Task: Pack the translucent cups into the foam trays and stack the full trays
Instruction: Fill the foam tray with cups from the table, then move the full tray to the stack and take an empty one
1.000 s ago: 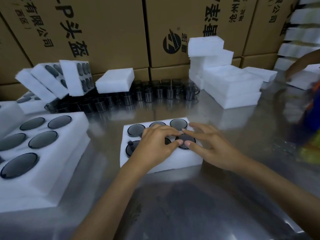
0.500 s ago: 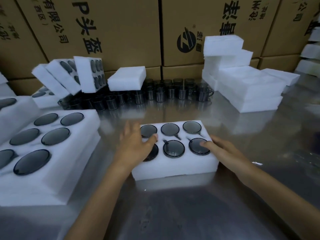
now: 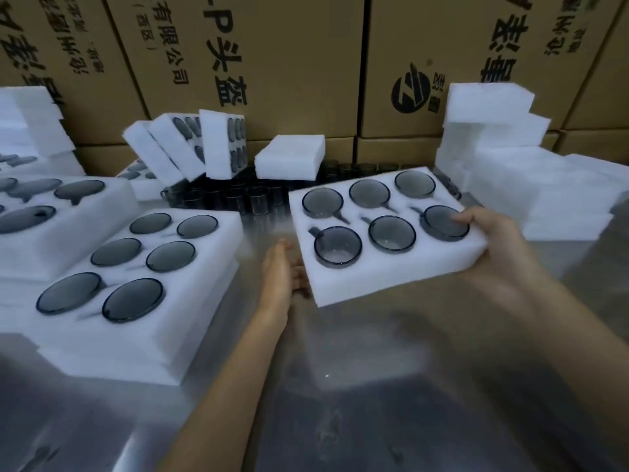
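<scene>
I hold the full white six-cup foam tray (image 3: pixel 391 264) lifted mid-frame: right hand (image 3: pixel 500 247) gripping its edge, left hand (image 3: pixel 282 270) flat underneath. Keep it level, then lower squarely onto the stacked full trays (image 3: pixel 143 321) lower left.

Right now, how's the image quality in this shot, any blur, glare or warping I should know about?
Head view: wide-angle bending bows the cardboard boxes outward at the edges; the steel table shows soft glare and hazy reflections; the lifted foam tray and its cups read fairly sharp, while the left hand and the near stack of trays look smeared.
</scene>
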The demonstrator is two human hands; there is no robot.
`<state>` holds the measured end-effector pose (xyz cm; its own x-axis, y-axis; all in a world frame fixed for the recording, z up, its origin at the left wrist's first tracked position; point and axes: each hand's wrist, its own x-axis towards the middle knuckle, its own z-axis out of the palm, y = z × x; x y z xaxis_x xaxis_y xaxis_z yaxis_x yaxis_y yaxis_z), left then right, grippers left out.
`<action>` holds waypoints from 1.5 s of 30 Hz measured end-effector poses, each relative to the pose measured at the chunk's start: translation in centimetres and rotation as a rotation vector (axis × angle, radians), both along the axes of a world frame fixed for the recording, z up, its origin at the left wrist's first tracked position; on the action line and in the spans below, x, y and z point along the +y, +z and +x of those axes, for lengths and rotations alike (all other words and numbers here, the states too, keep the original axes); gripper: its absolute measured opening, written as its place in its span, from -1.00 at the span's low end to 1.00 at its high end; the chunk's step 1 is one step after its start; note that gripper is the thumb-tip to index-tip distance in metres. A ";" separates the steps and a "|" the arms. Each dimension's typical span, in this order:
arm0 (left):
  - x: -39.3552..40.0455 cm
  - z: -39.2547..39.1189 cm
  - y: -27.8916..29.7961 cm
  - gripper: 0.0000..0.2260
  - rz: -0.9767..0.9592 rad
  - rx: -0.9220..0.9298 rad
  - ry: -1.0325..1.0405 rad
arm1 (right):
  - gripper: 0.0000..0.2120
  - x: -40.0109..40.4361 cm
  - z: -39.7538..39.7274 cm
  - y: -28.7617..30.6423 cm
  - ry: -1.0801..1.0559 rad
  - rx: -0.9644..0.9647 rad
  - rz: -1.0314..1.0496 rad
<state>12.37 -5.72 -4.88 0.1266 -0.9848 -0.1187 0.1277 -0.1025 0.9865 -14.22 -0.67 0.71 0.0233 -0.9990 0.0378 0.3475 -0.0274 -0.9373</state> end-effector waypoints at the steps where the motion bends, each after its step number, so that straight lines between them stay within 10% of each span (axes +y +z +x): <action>1: -0.2 -0.1 -0.6 -0.73 -0.041 -0.078 0.004 | -0.67 -0.7 0.4 0.7 0.011 -0.026 -0.010; 20: -1.4 -0.6 -2.5 -0.81 -0.194 -0.151 -0.021 | -0.72 -13.6 25.7 6.3 0.538 0.251 0.104; 27: -1.6 -0.5 -2.2 -0.81 -0.173 -0.154 -0.053 | -0.51 -14.4 28.6 6.4 0.307 0.610 0.044; 34: -2.2 -0.4 -3.0 -0.82 -0.188 -0.167 -0.019 | -0.56 -14.1 24.8 4.4 0.221 0.466 0.025; 45: -3.2 -1.2 -4.0 -0.83 -0.221 -0.531 -0.004 | -0.74 -12.1 6.9 -3.0 -0.196 0.837 0.149</action>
<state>11.17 -8.91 -8.83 0.1086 -0.9797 0.1687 -0.3908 0.1139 0.9134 -7.33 -12.77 -2.24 -0.1876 -0.9811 -0.0467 -0.4547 0.1289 -0.8812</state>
